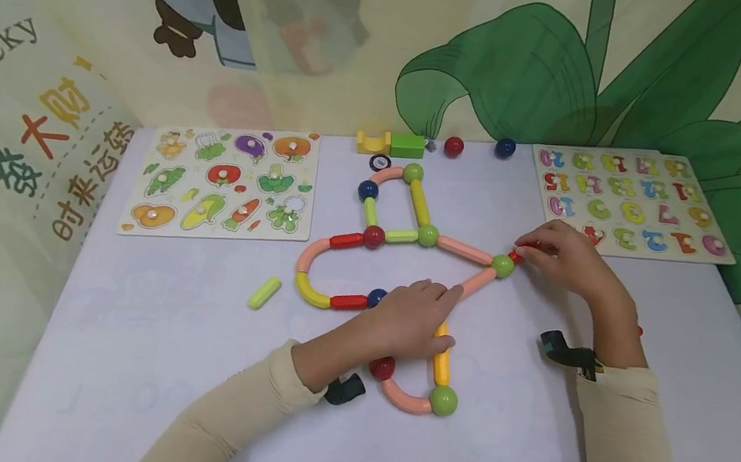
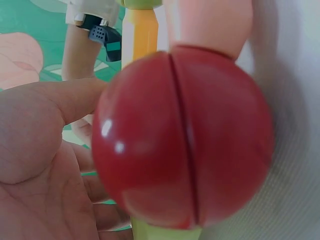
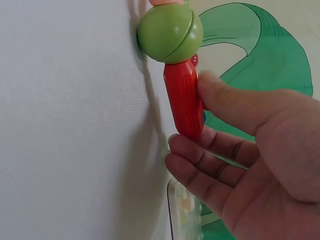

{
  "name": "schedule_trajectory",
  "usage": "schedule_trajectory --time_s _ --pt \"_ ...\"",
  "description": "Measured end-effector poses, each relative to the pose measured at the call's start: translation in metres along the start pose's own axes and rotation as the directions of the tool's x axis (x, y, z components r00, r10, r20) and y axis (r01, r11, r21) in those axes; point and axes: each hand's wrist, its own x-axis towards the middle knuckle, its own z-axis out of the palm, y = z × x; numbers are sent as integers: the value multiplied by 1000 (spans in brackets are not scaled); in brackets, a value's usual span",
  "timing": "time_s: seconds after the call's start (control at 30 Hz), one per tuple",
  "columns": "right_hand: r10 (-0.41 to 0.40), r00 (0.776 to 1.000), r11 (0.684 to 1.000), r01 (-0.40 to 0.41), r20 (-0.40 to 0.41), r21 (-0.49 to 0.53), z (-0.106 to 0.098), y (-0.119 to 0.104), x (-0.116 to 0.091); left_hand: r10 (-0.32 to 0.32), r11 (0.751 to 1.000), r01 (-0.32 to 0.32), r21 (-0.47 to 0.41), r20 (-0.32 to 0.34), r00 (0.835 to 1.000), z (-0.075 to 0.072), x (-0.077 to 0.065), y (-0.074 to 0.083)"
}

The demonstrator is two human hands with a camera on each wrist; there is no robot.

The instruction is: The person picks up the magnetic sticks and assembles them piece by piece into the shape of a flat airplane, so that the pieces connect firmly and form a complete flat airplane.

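Note:
With thumb and fingers, my right hand pinches a short red magnetic stick. Its far end meets a green ball at the right tip of a flat figure of sticks and balls. Two pink sticks, the upper pink stick and the lower pink stick, run into that ball. My left hand lies over the figure's lower part with fingers extended, its thumb by a yellow-orange stick. It hides some joints beneath. Close below its wrist, a red ball fills the left wrist view.
A loose light-green stick lies left of the figure. A vegetable puzzle board is at back left, a number puzzle board at back right. Between them stand a green block, a red ball and a dark blue ball.

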Motion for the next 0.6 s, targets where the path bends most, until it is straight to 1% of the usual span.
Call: schedule_trajectory --time_s 0.1,0.17,0.23,0.37,0.4,0.47,0.6 --pt "24 1000 1000 -24 8 -6 -2 2 -1 -2 1000 2 -1 1 1000 1 0 0" --pt "56 998 998 -56 21 -19 -6 1 -3 -5 1000 5 -8 6 1000 1 0 0" --pt "84 996 996 -83 24 -43 -13 2 -7 -9 1000 9 -15 13 1000 0 0 0" --pt "190 981 977 -184 40 -112 -35 4 -24 -3 1000 3 -22 8 1000 -1 -2 0" --pt "227 973 967 -219 50 -128 -41 5 -30 0 1000 0 -23 5 1000 -1 -2 0" --pt "307 948 943 -292 85 -158 -51 8 -42 7 1000 -7 -22 -1 1000 -1 -2 -1" --pt "427 884 897 -389 191 -209 -62 17 -60 7 1000 -8 -19 -10 1000 0 -3 -1"
